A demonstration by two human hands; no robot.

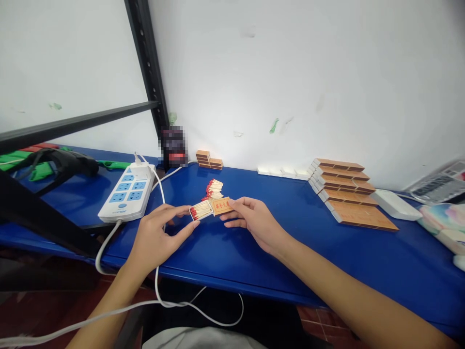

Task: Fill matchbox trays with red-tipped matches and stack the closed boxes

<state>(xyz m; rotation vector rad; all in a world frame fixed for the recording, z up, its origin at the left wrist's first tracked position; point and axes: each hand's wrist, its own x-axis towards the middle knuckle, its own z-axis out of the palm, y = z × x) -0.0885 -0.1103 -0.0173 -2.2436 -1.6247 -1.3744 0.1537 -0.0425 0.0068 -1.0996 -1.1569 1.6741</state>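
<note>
Matchbox [216, 208], open, orange sleeve [223, 205], red-tipped matches [202, 210] showing (seemingly tightly packed), fingers [178, 211] pinching both ends

The counter [225, 261] is blue and glossy. A pile of loose red-tipped matches [215, 188] lies on it. Behind the pile stands a small stack of brown boxes [209, 161]; left of the pile lies a white power strip [127, 191]. Right of the pile sit a row of white pieces [283, 172], a stepped stack of brown boxes [347, 191] and, farther right, a flat white box [395, 204].
</note>
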